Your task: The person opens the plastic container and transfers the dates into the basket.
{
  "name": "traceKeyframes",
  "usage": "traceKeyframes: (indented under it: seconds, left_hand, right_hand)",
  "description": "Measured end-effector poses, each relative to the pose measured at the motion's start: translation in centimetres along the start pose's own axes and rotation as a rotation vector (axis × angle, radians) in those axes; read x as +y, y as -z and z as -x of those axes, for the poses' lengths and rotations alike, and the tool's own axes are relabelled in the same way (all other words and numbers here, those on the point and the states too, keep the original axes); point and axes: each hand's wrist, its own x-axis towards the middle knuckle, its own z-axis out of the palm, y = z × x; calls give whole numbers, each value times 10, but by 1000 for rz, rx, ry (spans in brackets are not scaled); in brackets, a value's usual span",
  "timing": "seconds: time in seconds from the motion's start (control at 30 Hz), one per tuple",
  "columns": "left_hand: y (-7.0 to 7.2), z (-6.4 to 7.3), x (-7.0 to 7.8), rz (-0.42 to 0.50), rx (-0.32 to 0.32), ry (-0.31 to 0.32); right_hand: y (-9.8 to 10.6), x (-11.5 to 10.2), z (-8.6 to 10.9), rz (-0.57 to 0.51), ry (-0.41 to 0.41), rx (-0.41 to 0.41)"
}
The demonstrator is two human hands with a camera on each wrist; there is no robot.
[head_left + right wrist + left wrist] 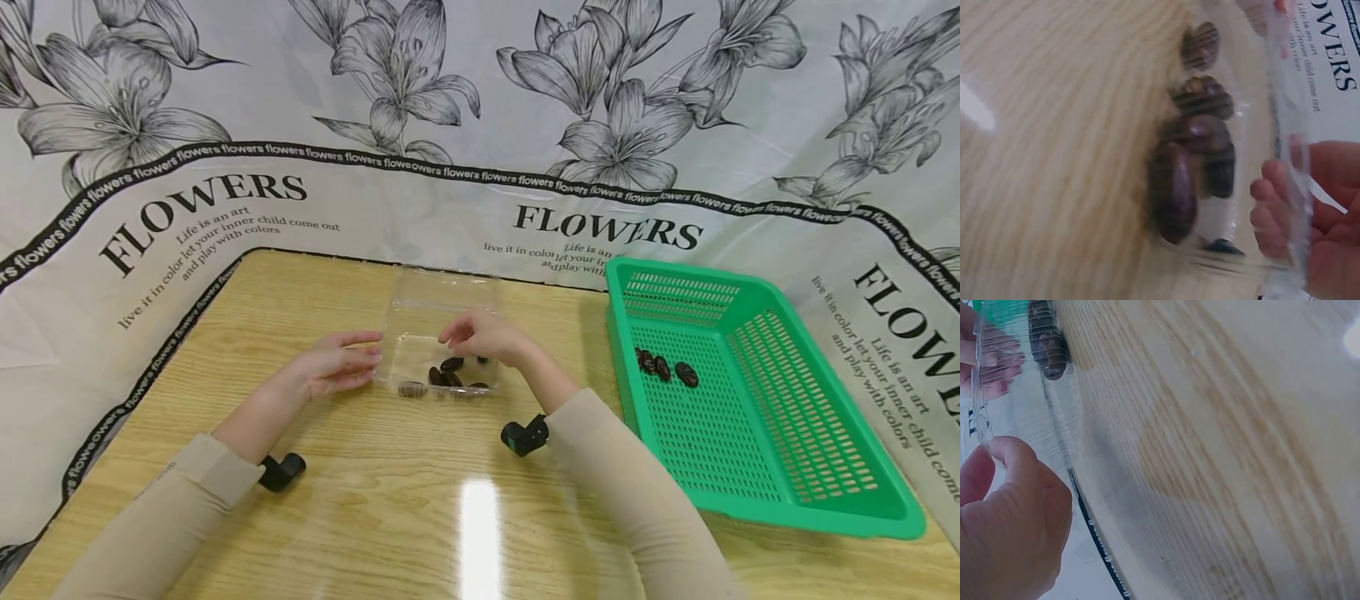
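Note:
A clear plastic clamshell box [397,350] stands on the table with its lid raised at the back. Inside lie several dark brown, glossy oval pieces [435,377] that look like dates; the right wrist view shows more of these date-like pieces [1175,194] through the wall. At the box's left side, my left hand [330,364] holds the rim, thumb and forefinger [1013,450] meeting there in the left wrist view. My right hand [486,335] hovers over the box opening, fingers loosely bent, nothing visible between them.
To the right stands a green plastic basket [750,492] holding several dark, ridged oval pieces [686,374]. Wood-grained table [375,500] lies in front of the box. A flower-printed cloth [450,200] rises behind. Black wrist devices [525,435] sit at both cuffs.

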Motion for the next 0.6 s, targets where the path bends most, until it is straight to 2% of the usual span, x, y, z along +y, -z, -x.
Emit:
traceKeyframes:
  seconds: [0.13, 0.3, 0.43, 0.6]
  left_hand:
    - [1, 0, 0, 0, 1, 1]
    - [1, 0, 0, 5, 4, 3]
    - [1, 0, 0, 6, 5, 8]
    - [0, 0, 0, -3, -2, 4]
  right_hand:
    - [-13, 1, -7, 177, -14, 29]
    - [-22, 1, -10, 402, 28, 31]
    - [-28, 0, -11, 481, 14, 74]
    - [-31, -1, -12, 495, -18, 107]
